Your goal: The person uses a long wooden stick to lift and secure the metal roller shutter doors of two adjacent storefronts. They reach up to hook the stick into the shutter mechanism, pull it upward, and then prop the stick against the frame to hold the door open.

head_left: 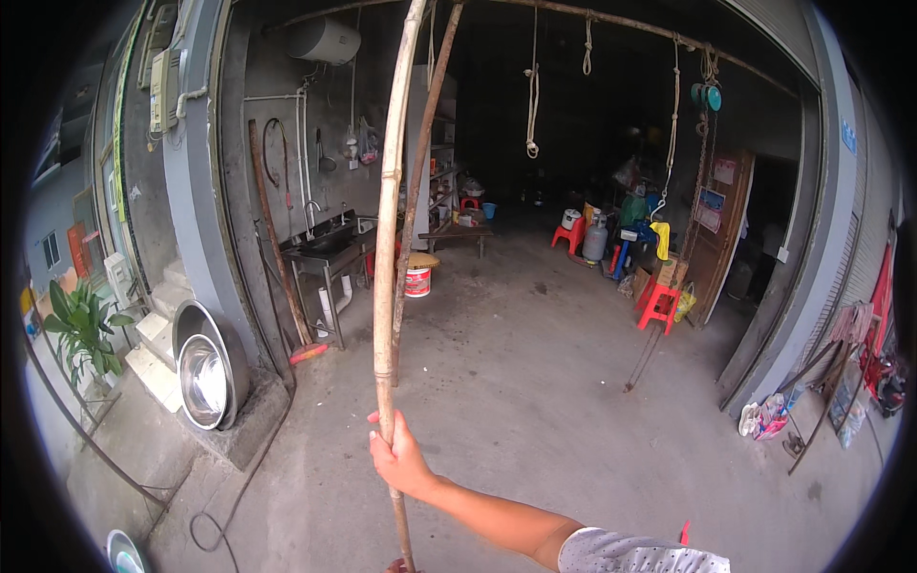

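Note:
A long bamboo pole [390, 215] stands nearly upright before me, its top running out of view. My right hand [401, 455] is closed around its lower part, the arm reaching in from the lower right. Only a little of my left hand [402, 566] shows at the bottom edge, around the pole's lower length; the rest is cut off. Behind the bamboo, a thinner brown pole [423, 143] slants up towards a horizontal pole [630, 23]. From that crosspiece hang a looped rope [533, 107], a rope with a metal hook [660, 204] and a chain hoist [706, 96].
Large metal basins [203, 376] lean beside the left doorway pillar. A black hose [261, 451] runs over the concrete floor. Further in are a metal sink [329, 243], a white bucket [418, 282], a gas cylinder [594, 240] and a red stool [658, 306]. Shoes [749, 420] lie by the right pillar.

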The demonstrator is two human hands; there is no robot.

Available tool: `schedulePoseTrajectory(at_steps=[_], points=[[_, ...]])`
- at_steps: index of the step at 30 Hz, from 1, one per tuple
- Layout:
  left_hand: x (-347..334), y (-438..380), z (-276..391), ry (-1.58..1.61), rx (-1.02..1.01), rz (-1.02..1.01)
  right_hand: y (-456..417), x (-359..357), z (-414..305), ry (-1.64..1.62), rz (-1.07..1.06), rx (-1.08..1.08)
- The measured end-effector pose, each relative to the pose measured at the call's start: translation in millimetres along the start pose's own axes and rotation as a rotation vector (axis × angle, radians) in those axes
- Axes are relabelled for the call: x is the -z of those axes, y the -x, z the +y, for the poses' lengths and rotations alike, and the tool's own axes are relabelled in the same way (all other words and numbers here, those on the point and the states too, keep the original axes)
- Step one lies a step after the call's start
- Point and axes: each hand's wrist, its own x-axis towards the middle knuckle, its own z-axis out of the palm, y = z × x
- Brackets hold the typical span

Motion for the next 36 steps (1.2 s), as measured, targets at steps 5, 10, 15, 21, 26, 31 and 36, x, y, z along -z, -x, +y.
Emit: schedulePoseTrajectory(at_steps=[5,10,15,21,26,31,36], points=[[-105.2,-8.1,183.2,-0.091,-0.504,-0.417,42.6,209.3,24.5,0.627,0.4,-0.058],[-175.6,84.3,417.7,0.192,-0.942,-0.711,195.9,295.9,19.6,0.862,0.433,-0.183],[-256.6,151.9,500.0,0.627,-0.983,-1.026,389.9,252.6,91.4,0.606,0.678,-0.441],[-297.1,198.2,396.5,0.568,-0.751,-1.534,499.7,269.1,59.2,1.077,0.836,-0.725],[-349.2,233.7,429.6,0.506,-0.841,-1.642,488.9,292.2,62.2,1.138,1.077,-0.551],[-472.1,274.8,476.8,0.395,-0.758,-1.559,466.5,332.9,15.6,1.045,1.338,-0.324],[-633.1,296.2,452.2,0.171,-0.568,-1.347,521.3,329.5,-40.9,0.875,1.436,-0.396]])
